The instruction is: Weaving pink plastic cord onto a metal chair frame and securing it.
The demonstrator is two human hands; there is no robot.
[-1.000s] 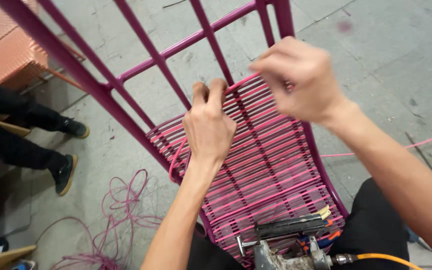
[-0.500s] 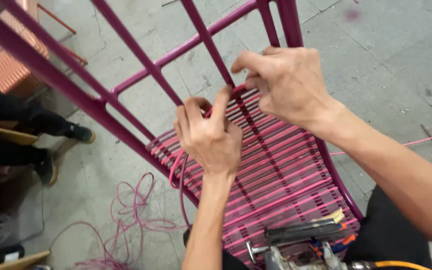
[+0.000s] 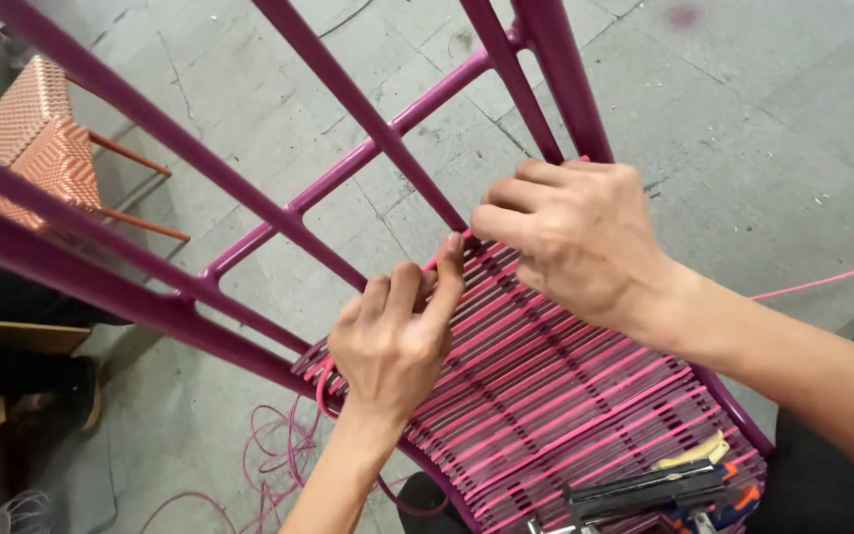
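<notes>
A magenta metal chair frame (image 3: 279,213) stands in front of me, its seat wound with pink plastic cord (image 3: 565,396) in close rows. My left hand (image 3: 392,341) rests on the upper rows, fingers curled, index finger pressed on the topmost strand. My right hand (image 3: 570,232) is right beside it at the seat's top edge, fingers pinched together on the same pink strand next to a frame bar. A loop of the cord (image 3: 326,381) hangs off the seat's left edge below my left wrist.
Loose pink cord (image 3: 274,460) lies tangled on the concrete floor. Tools (image 3: 654,485) rest on the lower seat rows. An orange woven chair (image 3: 27,138) stands at the left, with another person's dark shoe (image 3: 61,396) near it. Another cord strand (image 3: 822,282) runs right.
Both hands have come closer together at the seat's top edge. My right hand dropped down onto the cord, and the view has moved in nearer the frame.
</notes>
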